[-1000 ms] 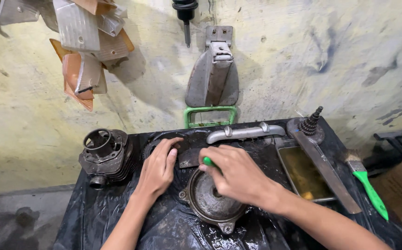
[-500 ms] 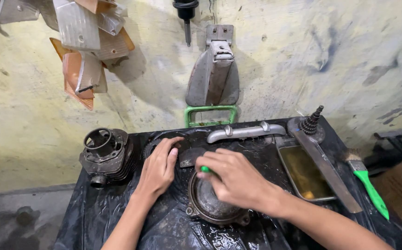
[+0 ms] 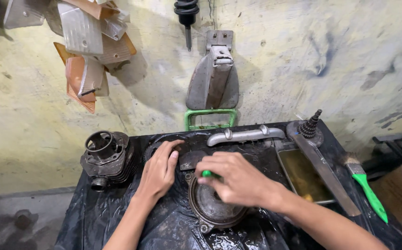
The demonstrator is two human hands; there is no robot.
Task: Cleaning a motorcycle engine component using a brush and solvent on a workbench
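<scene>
A round, greasy metal engine cover (image 3: 212, 206) lies on the black plastic sheet (image 3: 99, 217) over the bench. My right hand (image 3: 238, 183) is closed around a tool with a green handle (image 3: 207, 174) and holds it over the cover's upper edge. My left hand (image 3: 159, 171) rests flat, palm down, on the sheet beside the cover, fingers touching a dark round part (image 3: 157, 143) behind it. What the tool's tip touches is hidden by my fingers.
A finned engine cylinder (image 3: 106, 155) stands at the left. A silver bar (image 3: 245, 135), a gear shaft (image 3: 310, 127), a long flat file (image 3: 326, 173) across a tray of brown liquid (image 3: 303, 178), and a green-handled brush (image 3: 365, 185) lie at the right. Parts hang on the wall.
My right hand with the green-handled tool has shifted slightly left and up along the cover's rim. The left hand has stayed in place.
</scene>
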